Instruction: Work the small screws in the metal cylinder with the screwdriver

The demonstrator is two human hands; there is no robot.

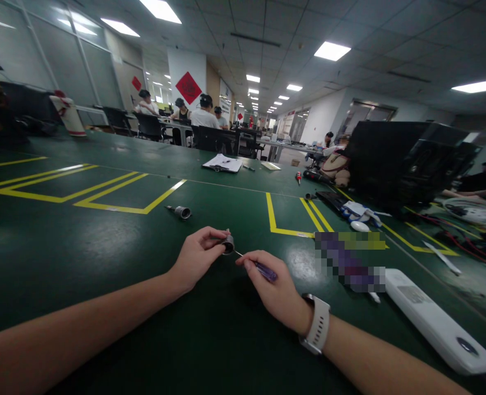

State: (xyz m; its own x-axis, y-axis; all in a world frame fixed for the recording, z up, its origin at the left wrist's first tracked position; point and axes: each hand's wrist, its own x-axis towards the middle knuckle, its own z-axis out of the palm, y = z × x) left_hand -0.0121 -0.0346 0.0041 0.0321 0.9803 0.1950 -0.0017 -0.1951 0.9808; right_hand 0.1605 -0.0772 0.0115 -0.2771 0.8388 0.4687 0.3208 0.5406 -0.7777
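Observation:
My left hand (196, 258) pinches a small grey metal cylinder (227, 244) just above the green table (103, 258). My right hand (273, 291), with a white watch on its wrist, grips a small purple-handled screwdriver (265, 270). The screwdriver's thin tip points left into the cylinder. A second similar grey cylinder (180, 211) lies on the table a little beyond, to the left.
Yellow tape lines (115, 200) mark boxes on the table. A white flat device (436, 321) lies at the right, a clipboard with papers (222, 163) farther back, black equipment (403, 159) and cables (469, 230) at the right. Several people sit at desks behind.

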